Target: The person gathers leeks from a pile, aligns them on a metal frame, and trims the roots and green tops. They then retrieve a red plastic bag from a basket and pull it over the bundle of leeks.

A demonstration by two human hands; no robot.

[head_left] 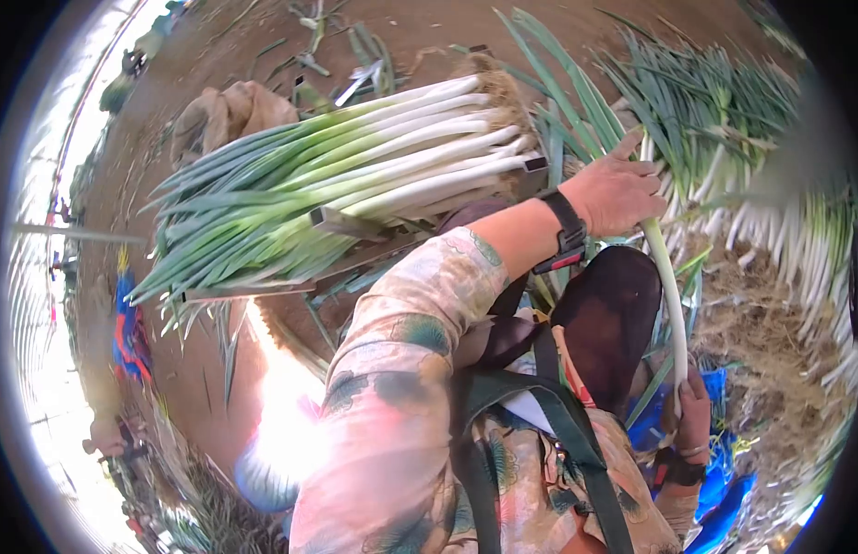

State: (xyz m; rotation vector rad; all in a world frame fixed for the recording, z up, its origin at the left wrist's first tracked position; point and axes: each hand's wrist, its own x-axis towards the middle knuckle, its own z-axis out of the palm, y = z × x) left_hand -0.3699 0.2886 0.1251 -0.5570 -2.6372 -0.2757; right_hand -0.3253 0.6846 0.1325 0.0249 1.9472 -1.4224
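My left hand (616, 196) is closed around the upper part of a long green onion (669, 282), where the white stalk meets the leaves. The leaves fan out above that hand. Lower down, my right hand (693, 417) grips the bottom end of the same stalk, partly hiding it. The stalk bends slightly between both hands, beside my dark-clad knee (609, 309). Each wrist has a dark band. Left of my left hand, a bundle of green onions (392, 152) lies in a metal-cornered rack (341, 224), roots toward the right.
A large heap of green onions (715, 111) with soil-covered roots (761, 323) spreads along the right. Blue plastic (722, 462) lies near my right hand. Behind the rack are a burlap sack (230, 115) and cut leaves on bare soil. Bright glare covers the lower left.
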